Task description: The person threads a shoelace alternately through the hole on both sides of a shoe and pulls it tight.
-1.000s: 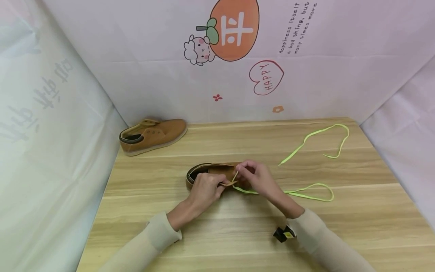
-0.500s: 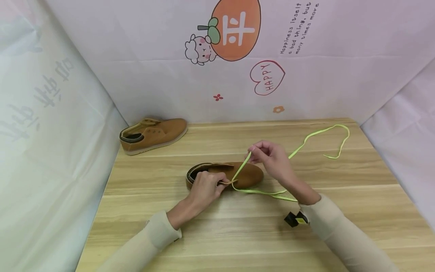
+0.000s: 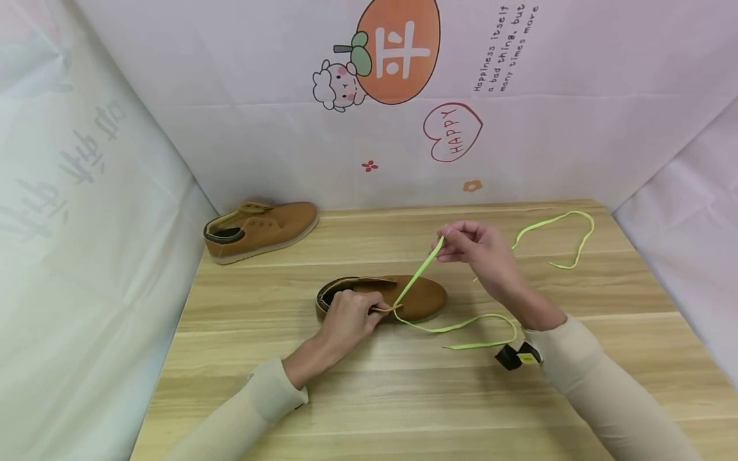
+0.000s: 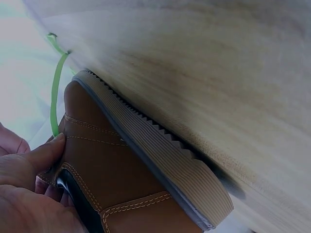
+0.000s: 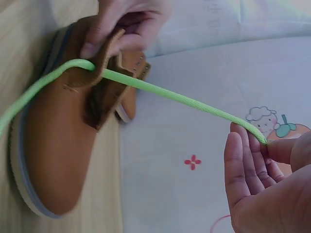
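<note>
A brown shoe [image 3: 423, 298] sits mid-table, toe to the right. My left hand [image 3: 349, 319] pinches its near eyelet flap [image 5: 108, 58] between thumb and fingers. Through a hole in that flap runs a yellow-green shoelace [image 3: 419, 272]. My right hand [image 3: 481, 256], raised to the right above the shoe, pinches the lace between thumb and fingertips and holds it taut. In the right wrist view the right hand [image 5: 267, 174] has the lace end at its thumb tip. The rest of this lace trails on the table to the right of the shoe, its loose tip near my right wrist.
A second brown shoe [image 3: 262, 230], with no lace in it, stands at the back left by the wall. Another yellow-green lace [image 3: 582, 240] lies curved at the back right. White printed cloth walls [image 3: 259, 128] enclose the wooden table [image 3: 242, 307].
My right hand has moved up and to the right, drawing a longer stretch of lace through the flap. The trailing part has slid toward the shoe. My left hand has stayed put.
</note>
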`<state>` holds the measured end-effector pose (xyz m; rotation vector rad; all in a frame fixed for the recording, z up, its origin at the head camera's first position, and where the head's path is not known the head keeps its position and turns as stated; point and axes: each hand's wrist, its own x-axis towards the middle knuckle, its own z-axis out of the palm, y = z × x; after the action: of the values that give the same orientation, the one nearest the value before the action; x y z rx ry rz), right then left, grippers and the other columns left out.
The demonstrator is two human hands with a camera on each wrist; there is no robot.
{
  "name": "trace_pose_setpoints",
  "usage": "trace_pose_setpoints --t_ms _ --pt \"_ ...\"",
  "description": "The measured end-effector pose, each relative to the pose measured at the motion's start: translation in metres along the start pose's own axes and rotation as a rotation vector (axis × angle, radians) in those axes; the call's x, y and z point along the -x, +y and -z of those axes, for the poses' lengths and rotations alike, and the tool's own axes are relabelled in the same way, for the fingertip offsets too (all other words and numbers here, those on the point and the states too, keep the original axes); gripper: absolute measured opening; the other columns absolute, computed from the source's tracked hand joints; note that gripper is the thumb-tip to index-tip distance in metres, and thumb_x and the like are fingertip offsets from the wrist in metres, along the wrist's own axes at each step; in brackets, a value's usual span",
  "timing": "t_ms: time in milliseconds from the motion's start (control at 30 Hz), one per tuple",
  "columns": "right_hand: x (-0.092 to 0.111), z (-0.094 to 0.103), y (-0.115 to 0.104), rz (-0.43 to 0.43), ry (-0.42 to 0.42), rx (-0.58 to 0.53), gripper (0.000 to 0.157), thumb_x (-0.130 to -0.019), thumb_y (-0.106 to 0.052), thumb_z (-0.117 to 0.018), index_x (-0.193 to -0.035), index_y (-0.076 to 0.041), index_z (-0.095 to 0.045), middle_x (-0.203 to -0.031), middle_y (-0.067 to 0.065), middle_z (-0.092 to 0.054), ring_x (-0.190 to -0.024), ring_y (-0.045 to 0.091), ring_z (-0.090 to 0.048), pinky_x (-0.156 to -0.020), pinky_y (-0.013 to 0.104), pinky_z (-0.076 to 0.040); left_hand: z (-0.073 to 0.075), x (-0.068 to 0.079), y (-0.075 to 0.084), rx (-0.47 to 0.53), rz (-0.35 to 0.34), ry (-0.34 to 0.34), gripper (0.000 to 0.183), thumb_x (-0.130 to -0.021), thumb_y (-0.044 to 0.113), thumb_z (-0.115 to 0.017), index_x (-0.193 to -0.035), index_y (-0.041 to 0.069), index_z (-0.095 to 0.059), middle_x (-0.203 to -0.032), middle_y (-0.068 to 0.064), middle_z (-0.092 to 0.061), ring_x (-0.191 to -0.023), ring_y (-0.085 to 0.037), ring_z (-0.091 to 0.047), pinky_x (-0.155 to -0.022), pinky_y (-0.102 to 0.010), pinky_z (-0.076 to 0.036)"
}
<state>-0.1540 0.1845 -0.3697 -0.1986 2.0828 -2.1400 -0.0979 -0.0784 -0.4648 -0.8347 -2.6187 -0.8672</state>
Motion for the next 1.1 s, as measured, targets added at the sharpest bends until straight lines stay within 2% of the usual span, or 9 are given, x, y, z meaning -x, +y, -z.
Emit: trace_pose_setpoints --t_ms 267,433,567,867,933,1100 --pt "-0.001 0.013 -0.027 0.083 0.050 -0.054 0.011 -0.105 -0.004 -0.065 -0.099 0.000 -0.073 -0.089 0.006 -0.076 -0.077 0.014 -0.074 -0.079 0.028 -0.063 0.001 0.000 0.000 -0.010 0.004 -0.003 0.020 -0.080 -0.001 -0.088 -0.088 0.016 -0.081 -0.086 0.004 -0.081 -0.066 -0.003 -0.066 -0.061 -0.028 -0.056" --pt "0.000 0.020 -0.041 0.075 0.047 -0.083 0.008 -0.102 -0.006 -0.069 -0.099 -0.001 -0.075 -0.089 0.006 -0.077 -0.077 0.015 -0.074 -0.079 0.026 -0.062 0.001 -0.001 0.000 -0.014 0.007 -0.009 0.018 -0.082 0.002 -0.089 -0.089 0.017 -0.081 -0.085 0.005 -0.081 -0.061 0.001 -0.055 -0.058 -0.025 -0.052" --pt "-0.001 0.026 -0.050 0.091 0.056 -0.110 0.009 -0.102 -0.007 -0.070 -0.099 0.000 -0.074 -0.088 0.007 -0.076 -0.077 0.016 -0.075 -0.077 0.027 -0.062 0.002 -0.001 0.000 -0.004 0.012 -0.015 0.017 -0.083 0.002 -0.088 -0.090 0.016 -0.082 -0.085 0.004 -0.081 -0.060 0.002 -0.051 -0.056 -0.022 -0.049" --pt "-0.004 0.033 -0.067 0.125 0.126 -0.173 0.011 -0.098 -0.008 -0.076 -0.096 0.002 -0.075 -0.085 0.008 -0.076 -0.073 0.018 -0.076 -0.076 0.031 -0.064 0.001 -0.001 0.000 0.004 0.005 -0.004 0.014 -0.084 0.005 -0.089 -0.090 0.016 -0.082 -0.085 0.004 -0.081 -0.059 0.003 -0.051 -0.057 -0.022 -0.050" --pt "-0.004 0.034 -0.069 0.131 0.135 -0.187 0.011 -0.097 -0.008 -0.077 -0.095 0.003 -0.075 -0.085 0.009 -0.076 -0.072 0.019 -0.076 -0.076 0.032 -0.064 0.001 -0.001 -0.001 0.008 0.008 -0.007 0.014 -0.084 0.005 -0.089 -0.090 0.016 -0.082 -0.085 0.004 -0.081 -0.059 0.002 -0.054 -0.057 -0.022 -0.050" --pt "-0.003 0.038 -0.073 0.167 0.112 -0.252 0.010 -0.097 -0.004 -0.075 -0.096 0.006 -0.074 -0.083 0.012 -0.076 -0.073 0.021 -0.076 -0.075 0.032 -0.064 0.001 -0.001 0.000 0.014 0.012 -0.011 0.015 -0.084 0.004 -0.088 -0.090 0.016 -0.082 -0.087 0.004 -0.081 -0.069 -0.005 -0.071 -0.063 -0.026 -0.057"
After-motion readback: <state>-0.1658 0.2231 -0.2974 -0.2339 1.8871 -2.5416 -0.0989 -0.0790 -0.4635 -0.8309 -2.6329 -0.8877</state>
